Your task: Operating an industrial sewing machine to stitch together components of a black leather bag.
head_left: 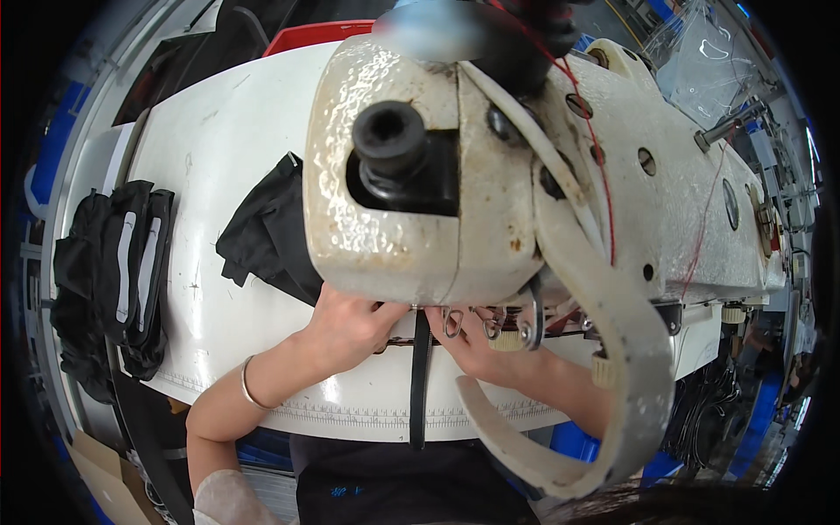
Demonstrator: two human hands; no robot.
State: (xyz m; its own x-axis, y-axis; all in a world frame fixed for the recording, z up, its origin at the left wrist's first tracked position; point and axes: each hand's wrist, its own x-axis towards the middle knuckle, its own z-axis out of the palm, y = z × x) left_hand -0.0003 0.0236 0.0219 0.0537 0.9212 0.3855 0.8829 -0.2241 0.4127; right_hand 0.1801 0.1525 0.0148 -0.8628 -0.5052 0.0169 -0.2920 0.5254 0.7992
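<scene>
A white sewing machine head [385, 245] blocks much of my view of the work. Under its front edge my left hand [350, 328] is closed, fingers curled toward the needle area; their tips and what they pinch are hidden. My right hand [481, 346] reaches in from the other side, its fingers partly behind metal thread guides [452, 323]. Between the two hands a narrow black strap [419, 385] runs from under the head toward me and over the table's near edge. Black fabric [271, 232] lies folded beside my left hand, partly covered by the machine head.
A stack of black fabric pieces with pale strips [118, 280] sits at the table's left edge. A curved, cream-coloured arm [643, 376] loops past my right forearm. Red thread [604, 175] runs down the machine. A ruler scale [350, 411] marks the white tabletop's [210, 140] near edge.
</scene>
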